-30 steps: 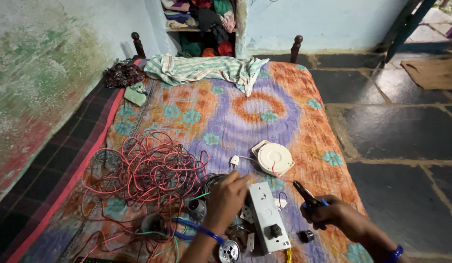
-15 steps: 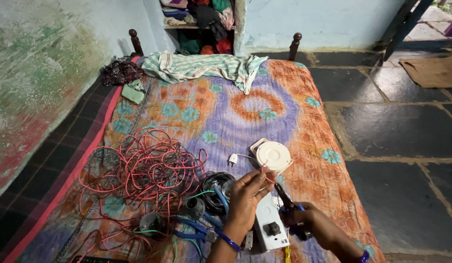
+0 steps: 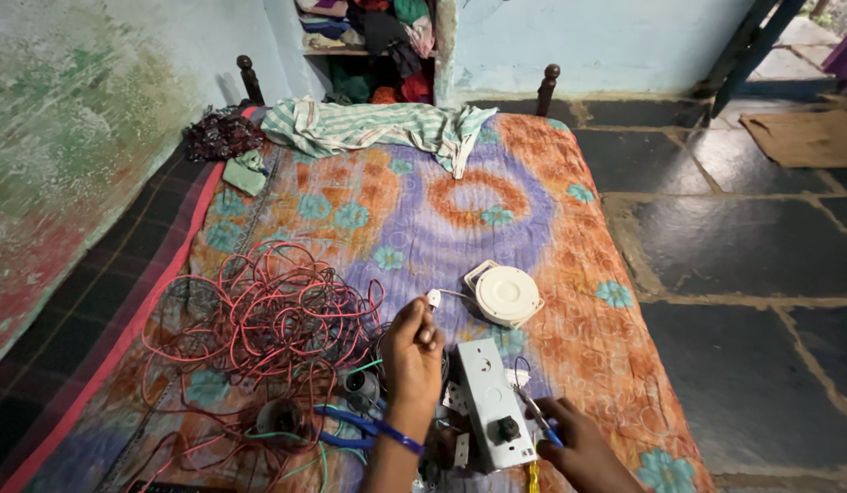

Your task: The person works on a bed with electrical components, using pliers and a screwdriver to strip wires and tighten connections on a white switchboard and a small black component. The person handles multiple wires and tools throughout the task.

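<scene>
Bare bedspread (image 3: 460, 228) beyond the round white box (image 3: 504, 294) lay open for reaching, while the red wire tangle (image 3: 268, 319) blocked the left and the white switch box (image 3: 492, 402) crowded the near edge.

The left hand (image 3: 413, 351) has moved up from the white switch box (image 3: 490, 402) and now pinches a small white plug (image 3: 433, 298) near the round white reel (image 3: 504, 294). The right hand (image 3: 579, 447) came closer — its screwdriver (image 3: 538, 415) now reaches the box's side.
</scene>
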